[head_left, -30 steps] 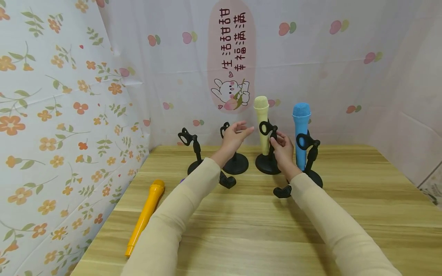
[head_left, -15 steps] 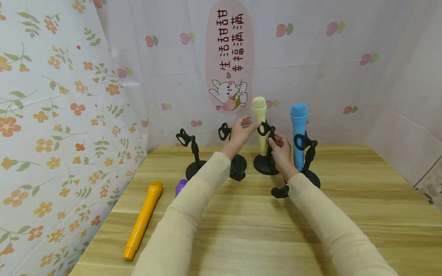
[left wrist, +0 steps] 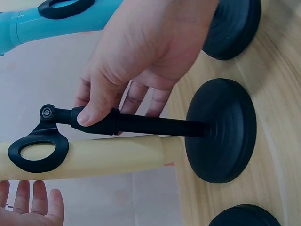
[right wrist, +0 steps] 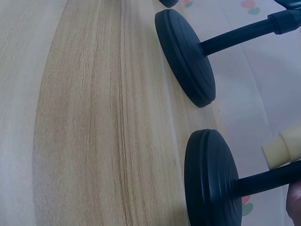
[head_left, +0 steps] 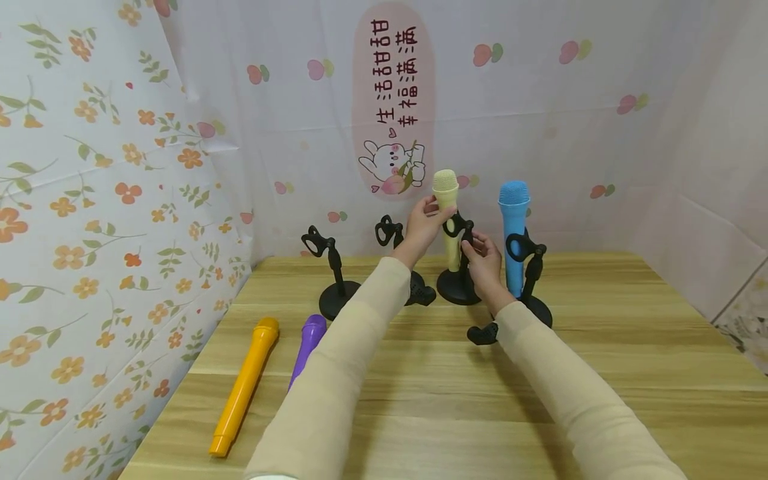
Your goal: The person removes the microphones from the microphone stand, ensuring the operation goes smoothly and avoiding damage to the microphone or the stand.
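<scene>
In the head view my right hand (head_left: 485,267) grips the black post of a microphone stand (head_left: 457,287), thumb in front. The left wrist view shows that grip close up, the thumb lying along the post's collar. A pale yellow microphone (head_left: 445,193) stands upright against this stand's ring clip (left wrist: 38,157). My left hand (head_left: 423,227) is at the yellow microphone's left side, its thumb over the front just below the head. In the left wrist view its fingertips (left wrist: 40,197) lie straight along the microphone's edge. Only a fingertip (right wrist: 295,202) shows in the right wrist view.
Right of my right hand, a blue microphone (head_left: 514,213) stands at another black stand (head_left: 534,310). Two more stands, the left one (head_left: 338,293) and the middle one (head_left: 389,230), are bare. An orange microphone (head_left: 245,387) and a purple microphone (head_left: 308,343) lie on the wooden table (head_left: 432,413).
My left hand has moved right, from beside the middle stand to the yellow microphone. The purple microphone has come out from behind my left sleeve. My right hand keeps its grip on the post.
</scene>
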Tool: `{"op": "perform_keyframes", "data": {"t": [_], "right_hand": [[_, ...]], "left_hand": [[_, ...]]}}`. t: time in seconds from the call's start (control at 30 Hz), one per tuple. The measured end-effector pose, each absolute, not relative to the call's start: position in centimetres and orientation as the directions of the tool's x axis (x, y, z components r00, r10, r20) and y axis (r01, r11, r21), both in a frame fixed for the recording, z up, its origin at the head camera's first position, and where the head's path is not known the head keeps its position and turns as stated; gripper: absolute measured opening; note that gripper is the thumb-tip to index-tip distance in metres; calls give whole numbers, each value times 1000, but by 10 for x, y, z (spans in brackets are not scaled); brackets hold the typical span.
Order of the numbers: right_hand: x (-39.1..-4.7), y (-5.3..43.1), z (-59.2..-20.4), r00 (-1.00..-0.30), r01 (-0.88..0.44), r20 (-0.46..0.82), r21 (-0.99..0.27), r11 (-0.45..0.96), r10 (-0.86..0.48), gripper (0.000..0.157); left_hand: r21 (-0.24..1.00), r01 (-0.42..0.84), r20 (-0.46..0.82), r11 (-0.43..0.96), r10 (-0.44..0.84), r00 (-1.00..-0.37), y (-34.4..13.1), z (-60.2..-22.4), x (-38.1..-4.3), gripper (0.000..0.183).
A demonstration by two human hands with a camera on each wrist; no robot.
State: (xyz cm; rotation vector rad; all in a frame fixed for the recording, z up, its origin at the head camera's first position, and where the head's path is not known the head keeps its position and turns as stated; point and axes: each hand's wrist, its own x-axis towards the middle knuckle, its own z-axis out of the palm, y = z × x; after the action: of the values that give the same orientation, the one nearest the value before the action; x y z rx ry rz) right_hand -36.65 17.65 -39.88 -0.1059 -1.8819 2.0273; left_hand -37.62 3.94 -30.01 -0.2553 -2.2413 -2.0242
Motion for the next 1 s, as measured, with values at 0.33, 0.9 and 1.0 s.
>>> {"op": "perform_keyframes", "data": {"t": [0.33, 0.9, 1.0], "right_hand": [[-364, 176, -397, -932, -220, 195, -974, -49, 306, 43], [-365, 176, -396, -932, -181, 158, -982, -43, 326, 42], [-365, 176, -395, -934, -180, 157, -983, -43, 320, 42]], "left_hand": [[985, 149, 145, 88, 54, -988, 43, -296, -383, 54], [990, 139, 140, -8, 54, -989, 43, -298, -388, 46], [991, 135, 136, -19, 59, -989, 43, -298, -388, 45]]}}
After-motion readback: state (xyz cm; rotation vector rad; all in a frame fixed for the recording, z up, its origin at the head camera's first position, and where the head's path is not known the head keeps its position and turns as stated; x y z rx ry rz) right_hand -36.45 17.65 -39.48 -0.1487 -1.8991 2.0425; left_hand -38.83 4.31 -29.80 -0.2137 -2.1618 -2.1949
